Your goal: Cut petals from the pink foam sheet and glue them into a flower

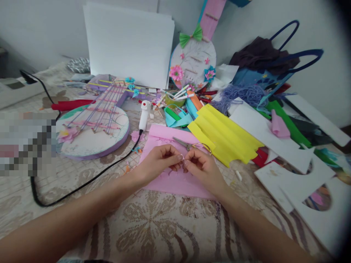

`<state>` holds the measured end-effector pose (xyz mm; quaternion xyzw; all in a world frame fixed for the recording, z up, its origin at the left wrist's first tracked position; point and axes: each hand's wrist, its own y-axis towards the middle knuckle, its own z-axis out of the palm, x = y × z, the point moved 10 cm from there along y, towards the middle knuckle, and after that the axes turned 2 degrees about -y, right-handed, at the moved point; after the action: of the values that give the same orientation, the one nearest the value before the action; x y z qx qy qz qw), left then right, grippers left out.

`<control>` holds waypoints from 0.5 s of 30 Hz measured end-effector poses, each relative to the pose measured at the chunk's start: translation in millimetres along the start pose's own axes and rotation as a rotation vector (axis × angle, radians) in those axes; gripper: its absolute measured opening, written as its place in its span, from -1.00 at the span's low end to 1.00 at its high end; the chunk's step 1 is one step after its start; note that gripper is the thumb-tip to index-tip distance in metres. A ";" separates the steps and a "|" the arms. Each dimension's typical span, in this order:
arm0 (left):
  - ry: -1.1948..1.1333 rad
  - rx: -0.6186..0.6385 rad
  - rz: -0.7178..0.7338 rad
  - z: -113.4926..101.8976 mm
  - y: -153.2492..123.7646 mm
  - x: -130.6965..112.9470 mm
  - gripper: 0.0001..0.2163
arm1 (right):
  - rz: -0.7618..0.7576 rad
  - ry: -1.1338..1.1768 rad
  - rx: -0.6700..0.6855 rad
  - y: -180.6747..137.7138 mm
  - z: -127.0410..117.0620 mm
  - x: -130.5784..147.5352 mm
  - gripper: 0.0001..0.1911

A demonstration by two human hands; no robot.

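My left hand (168, 157), right hand (201, 163): fingertips pinch tiny pink scrap (183, 157); matte pink sheet (164, 183) below, far end rolled; metal scissors (187, 144) near.

Single head view, forward and down (fairly near) onto tablecloth (153, 228).

matt pink paper (178, 185), metal scissors (181, 143) with a dull sheen, smooth white plastic glue gun (144, 116), creased matt yellow paper (227, 133), smooth matt white board (128, 44), rough woven cloth tablecloth (153, 219), fuzzy purple yarn (242, 95)
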<state>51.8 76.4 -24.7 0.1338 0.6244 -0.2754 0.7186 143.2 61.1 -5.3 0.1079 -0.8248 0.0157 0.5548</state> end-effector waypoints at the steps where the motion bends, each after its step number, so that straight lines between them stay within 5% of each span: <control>1: 0.003 0.002 0.001 0.2 0.0 -0.2 -0.86 | 0.005 0.007 0.002 -0.1 0.2 0.0 -0.91; 15: -0.033 0.023 -0.072 3.0 0.5 8.4 -0.85 | 0.001 0.043 -0.029 1.2 -5.0 -0.6 -0.91</control>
<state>55.1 73.3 -32.4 0.1149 0.6137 -0.3106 0.7167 147.7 63.2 -3.8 0.0993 -0.8128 0.0064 0.5739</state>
